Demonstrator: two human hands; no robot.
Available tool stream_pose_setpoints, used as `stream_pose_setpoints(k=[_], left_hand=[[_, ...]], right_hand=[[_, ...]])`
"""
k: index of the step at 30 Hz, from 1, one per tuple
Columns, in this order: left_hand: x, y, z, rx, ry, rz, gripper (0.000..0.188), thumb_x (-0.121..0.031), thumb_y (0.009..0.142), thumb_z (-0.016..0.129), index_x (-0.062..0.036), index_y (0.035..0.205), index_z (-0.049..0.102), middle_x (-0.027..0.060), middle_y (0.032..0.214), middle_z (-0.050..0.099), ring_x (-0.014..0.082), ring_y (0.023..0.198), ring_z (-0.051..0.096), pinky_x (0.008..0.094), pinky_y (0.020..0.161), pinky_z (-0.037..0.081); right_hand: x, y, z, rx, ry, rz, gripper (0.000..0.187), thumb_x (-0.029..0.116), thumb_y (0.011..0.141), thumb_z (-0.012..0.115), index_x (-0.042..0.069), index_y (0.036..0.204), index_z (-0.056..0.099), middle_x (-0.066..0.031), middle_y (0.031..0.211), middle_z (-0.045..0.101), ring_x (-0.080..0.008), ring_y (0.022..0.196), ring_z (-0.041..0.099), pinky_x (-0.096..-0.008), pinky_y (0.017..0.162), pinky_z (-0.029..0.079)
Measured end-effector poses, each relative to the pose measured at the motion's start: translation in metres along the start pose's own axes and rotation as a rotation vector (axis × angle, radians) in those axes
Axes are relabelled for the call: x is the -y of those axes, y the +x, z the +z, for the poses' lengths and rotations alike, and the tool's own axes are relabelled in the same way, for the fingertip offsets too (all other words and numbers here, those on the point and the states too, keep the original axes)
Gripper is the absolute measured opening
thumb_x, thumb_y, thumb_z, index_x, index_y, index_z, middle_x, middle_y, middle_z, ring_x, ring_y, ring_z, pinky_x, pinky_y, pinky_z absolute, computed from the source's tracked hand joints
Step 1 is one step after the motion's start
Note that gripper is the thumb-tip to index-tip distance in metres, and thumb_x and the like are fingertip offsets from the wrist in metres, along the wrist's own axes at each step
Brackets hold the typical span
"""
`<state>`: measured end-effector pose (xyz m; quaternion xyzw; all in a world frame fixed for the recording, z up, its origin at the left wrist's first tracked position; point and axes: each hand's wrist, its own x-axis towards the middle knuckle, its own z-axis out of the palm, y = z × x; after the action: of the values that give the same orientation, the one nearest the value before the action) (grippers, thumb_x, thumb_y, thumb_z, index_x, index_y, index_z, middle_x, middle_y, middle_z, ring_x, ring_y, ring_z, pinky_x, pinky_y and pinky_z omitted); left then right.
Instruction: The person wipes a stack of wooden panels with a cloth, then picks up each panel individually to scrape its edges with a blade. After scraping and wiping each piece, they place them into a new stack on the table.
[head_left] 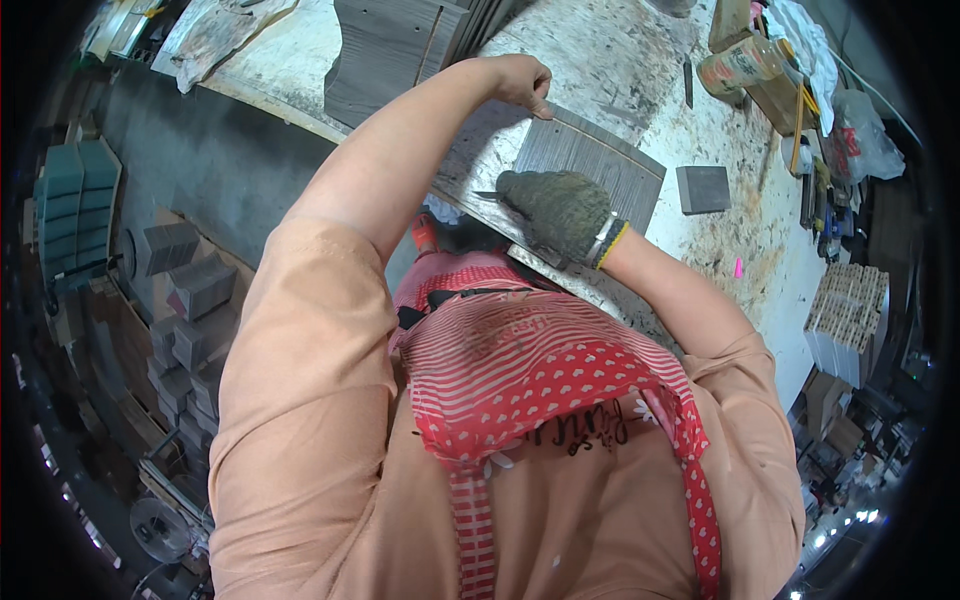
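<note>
A flat grey wood-grain board [590,150] with a pale strip along its far edge lies on the worn, stained worktable [740,225] before me. My bare left hand [520,82] reaches to the board's far left corner, its fingers closed at the edge there. Over the board's near edge is my right hand [555,212], in a dark glove with a yellow cuff. It is closed around a thin pointed tool [484,195], whose tip sticks out to the left. The glove hides the rest of that tool.
Larger grey boards [385,45] are stacked at the far left. A dark square block [703,190] lies right of the board, near a small pink object [739,267]. A labelled jar [740,68] and a plastic bag [868,135] stand farther right. Grey pieces [200,285] are piled below left.
</note>
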<state>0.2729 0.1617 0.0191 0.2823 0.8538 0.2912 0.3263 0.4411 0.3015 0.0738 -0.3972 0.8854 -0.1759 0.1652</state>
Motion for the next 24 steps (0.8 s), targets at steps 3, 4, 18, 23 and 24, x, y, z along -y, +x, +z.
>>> stream_pose_setpoints(k=[3,4,18,23,24], left_hand=[[-0.003,-0.001,-0.001,-0.001,-0.025,-0.001,0.036,-0.026,0.072,0.083,-0.0073,0.071,0.051,-0.0008,0.063,0.052,0.0117,0.063,0.045,0.0309,0.060,0.039],[-0.001,-0.001,-0.001,-0.011,-0.008,0.008,0.036,-0.025,0.071,0.083,-0.0074,0.071,0.051,-0.0008,0.063,0.052,0.0117,0.063,0.045,0.0309,0.060,0.039],[0.000,0.000,-0.001,0.003,-0.061,-0.010,0.035,-0.024,0.071,0.083,-0.0084,0.070,0.051,-0.0014,0.060,0.051,0.0111,0.060,0.045,0.0310,0.057,0.038],[-0.006,-0.006,-0.002,-0.009,-0.026,0.004,0.034,-0.024,0.072,0.082,-0.0082,0.070,0.051,-0.0012,0.061,0.053,0.0110,0.061,0.046,0.0300,0.056,0.038],[-0.006,-0.007,-0.002,-0.021,-0.007,0.004,0.034,-0.025,0.073,0.082,-0.0081,0.070,0.052,-0.0010,0.062,0.053,0.0112,0.061,0.047,0.0296,0.056,0.038]], right_hand=[[-0.011,0.009,-0.017,-0.040,-0.096,0.260,0.027,0.008,0.081,0.055,0.005,0.108,0.058,-0.0169,0.091,0.067,-0.0348,0.085,0.065,-0.0451,0.072,0.051],[-0.023,0.010,-0.020,-0.133,-0.110,0.214,0.025,0.008,0.083,0.053,0.004,0.107,0.058,-0.0186,0.089,0.066,-0.0356,0.082,0.065,-0.0452,0.071,0.051],[-0.024,0.014,-0.020,-0.118,-0.109,0.235,0.022,0.005,0.080,0.055,0.000,0.101,0.053,-0.0183,0.080,0.066,-0.0352,0.076,0.066,-0.0437,0.064,0.051],[0.019,-0.001,-0.004,0.064,-0.112,0.036,0.023,0.011,0.082,0.055,0.001,0.103,0.053,-0.0177,0.086,0.066,-0.0354,0.080,0.067,-0.0442,0.065,0.052],[0.021,-0.002,-0.002,0.094,-0.062,0.094,0.023,0.012,0.083,0.055,0.002,0.104,0.053,-0.0182,0.086,0.066,-0.0363,0.081,0.066,-0.0445,0.067,0.052]])
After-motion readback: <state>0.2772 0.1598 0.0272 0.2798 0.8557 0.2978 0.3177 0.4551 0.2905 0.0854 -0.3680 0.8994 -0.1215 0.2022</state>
